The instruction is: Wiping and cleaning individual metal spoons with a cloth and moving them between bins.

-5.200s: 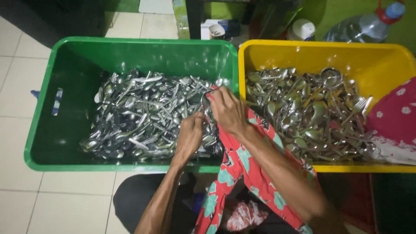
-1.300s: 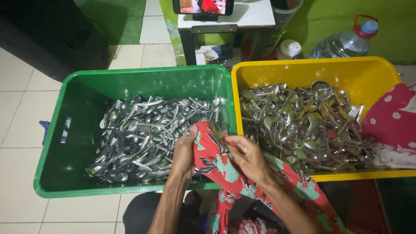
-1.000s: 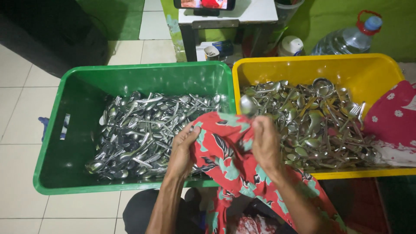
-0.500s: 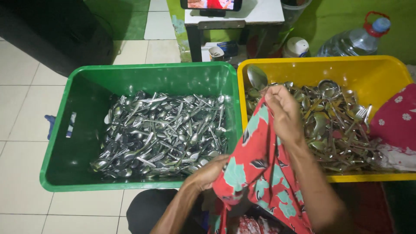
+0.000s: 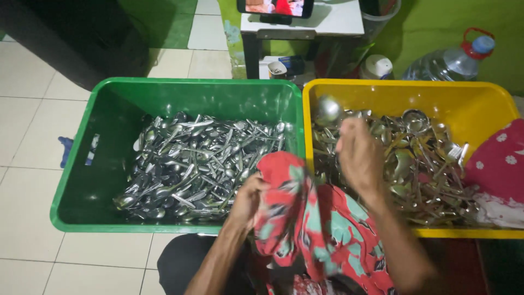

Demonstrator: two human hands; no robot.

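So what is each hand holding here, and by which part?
Left hand grips the red patterned cloth by its bunched upper edge. Right hand holds a spoon by its handle.

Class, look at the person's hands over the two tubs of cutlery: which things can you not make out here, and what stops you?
Head view:
- Right hand: motion blur; its grip on the spoon is unclear.
- Left hand: fingers buried in the red floral cloth.
- Yellow tub: right edge cut off.

cloth: red with teal floral print (image 5: 311, 229), bunched, draped over the green bin's (image 5: 76, 164) near right corner
spoon: shiny steel (image 5: 328, 111), bowl raised above the yellow bin's (image 5: 491, 106) far left corner
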